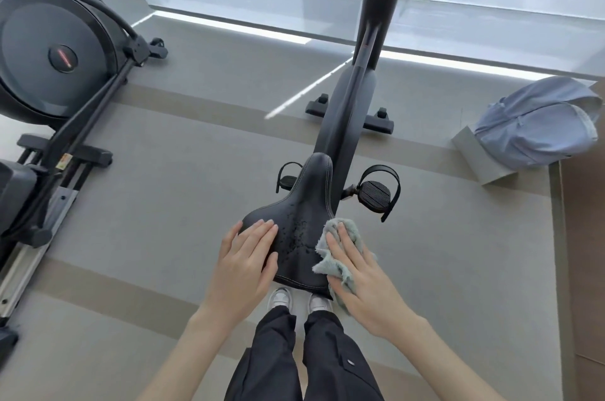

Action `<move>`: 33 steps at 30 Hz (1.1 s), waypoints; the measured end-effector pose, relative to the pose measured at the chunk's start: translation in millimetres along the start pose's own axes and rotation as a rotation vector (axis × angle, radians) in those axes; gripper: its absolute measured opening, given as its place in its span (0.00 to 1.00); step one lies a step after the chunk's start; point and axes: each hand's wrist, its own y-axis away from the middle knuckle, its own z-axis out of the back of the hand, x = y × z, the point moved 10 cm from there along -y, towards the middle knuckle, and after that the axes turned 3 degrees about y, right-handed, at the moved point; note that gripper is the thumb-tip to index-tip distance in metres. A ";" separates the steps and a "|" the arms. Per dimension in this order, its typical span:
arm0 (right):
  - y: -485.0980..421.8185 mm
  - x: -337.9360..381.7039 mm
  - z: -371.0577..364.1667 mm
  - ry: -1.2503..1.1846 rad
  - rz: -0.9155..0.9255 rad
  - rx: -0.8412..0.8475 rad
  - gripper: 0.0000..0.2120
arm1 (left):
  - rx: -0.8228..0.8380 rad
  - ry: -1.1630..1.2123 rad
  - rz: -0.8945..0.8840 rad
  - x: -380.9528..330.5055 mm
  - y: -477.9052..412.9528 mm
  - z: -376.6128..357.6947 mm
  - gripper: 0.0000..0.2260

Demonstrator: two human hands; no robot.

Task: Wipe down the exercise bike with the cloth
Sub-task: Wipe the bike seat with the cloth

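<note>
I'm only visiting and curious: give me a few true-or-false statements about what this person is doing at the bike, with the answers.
1. The right hand presses a cloth onto the saddle. True.
2. The left hand holds a spray bottle. False: it lies flat on the saddle's left side and holds nothing.
3. The saddle is dry all over. False: droplets speckle its middle.
4. A blue bag sits to the right of the bike. True.
</note>
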 end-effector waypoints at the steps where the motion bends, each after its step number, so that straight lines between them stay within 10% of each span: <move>1: 0.4 0.0 -3.2 0.089 0.021 -0.021 0.29 | -0.001 -0.002 0.002 1.1 1.4 -0.3 0.18; 17: -137.4 -5.7 40.2 -0.190 -0.110 -0.063 0.26 | -0.012 0.001 0.038 5.7 -2.6 3.8 0.17; 33: -45.1 -0.5 5.9 -0.126 -0.044 0.009 0.25 | -0.021 -0.010 0.048 3.1 -4.3 7.4 0.17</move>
